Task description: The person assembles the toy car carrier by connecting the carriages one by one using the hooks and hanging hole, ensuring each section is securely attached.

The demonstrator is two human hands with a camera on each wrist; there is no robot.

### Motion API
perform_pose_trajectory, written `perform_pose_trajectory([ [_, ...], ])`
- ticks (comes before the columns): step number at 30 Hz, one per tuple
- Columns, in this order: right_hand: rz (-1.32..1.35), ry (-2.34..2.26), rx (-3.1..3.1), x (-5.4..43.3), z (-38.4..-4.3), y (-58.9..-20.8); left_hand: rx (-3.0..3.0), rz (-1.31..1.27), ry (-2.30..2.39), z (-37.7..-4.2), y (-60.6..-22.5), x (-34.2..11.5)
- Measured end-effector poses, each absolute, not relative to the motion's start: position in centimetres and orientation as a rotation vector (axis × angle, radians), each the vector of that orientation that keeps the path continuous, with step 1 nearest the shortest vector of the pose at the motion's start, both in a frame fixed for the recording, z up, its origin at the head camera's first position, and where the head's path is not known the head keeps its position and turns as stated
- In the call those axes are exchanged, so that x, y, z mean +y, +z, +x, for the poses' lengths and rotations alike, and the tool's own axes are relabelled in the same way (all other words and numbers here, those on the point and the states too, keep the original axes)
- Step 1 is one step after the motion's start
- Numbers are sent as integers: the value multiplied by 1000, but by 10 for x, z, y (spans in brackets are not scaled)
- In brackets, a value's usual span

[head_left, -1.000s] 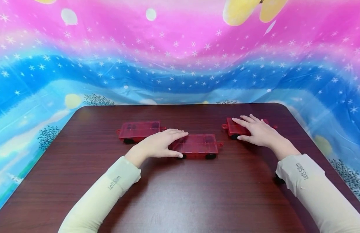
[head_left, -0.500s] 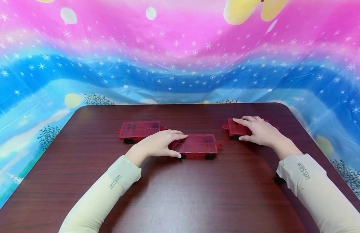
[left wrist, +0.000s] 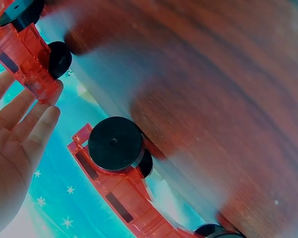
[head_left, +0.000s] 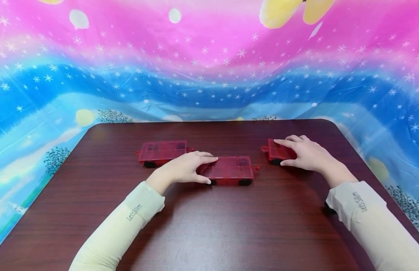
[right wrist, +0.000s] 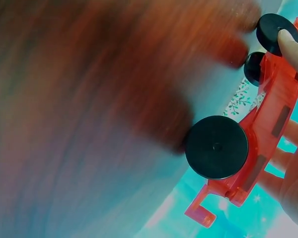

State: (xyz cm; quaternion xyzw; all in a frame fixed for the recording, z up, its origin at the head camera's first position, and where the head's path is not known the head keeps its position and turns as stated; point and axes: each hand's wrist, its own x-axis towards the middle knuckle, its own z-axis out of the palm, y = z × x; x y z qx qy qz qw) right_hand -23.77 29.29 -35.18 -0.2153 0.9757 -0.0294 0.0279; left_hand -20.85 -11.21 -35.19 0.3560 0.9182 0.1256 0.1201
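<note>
Red see-through toy wagons with black wheels stand on the table. My left hand (head_left: 182,168) grips the left end of the middle wagon (head_left: 231,169), thumb at the near wheel and fingers across to the far side. That wagon (left wrist: 20,54) appears at the upper left in the left wrist view. The right-hand wagon (head_left: 280,150) is held by my right hand (head_left: 309,154), which covers much of it. In the right wrist view, the thumb lies on a wheel of this wagon (right wrist: 275,106), with the other fingers behind it. A gap separates the two held wagons.
A third red wagon (head_left: 162,151) stands behind my left wrist, untouched; its wheels and underside show large in the left wrist view. Small coupling parts stick out at the wagons' ends. The brown table (head_left: 209,229) ends at a patterned cloth backdrop (head_left: 209,75).
The right-hand wagon has shifted slightly to the right along with my right hand, whose fingers are drawn closer together. My left hand and the other two wagons look the same.
</note>
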Motion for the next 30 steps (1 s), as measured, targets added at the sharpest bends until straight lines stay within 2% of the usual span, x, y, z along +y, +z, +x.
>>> perform_pose_trajectory([
  [30, -763, -42, 3027, 285, -202, -331, 2685, 1049, 408, -209, -351, -113],
])
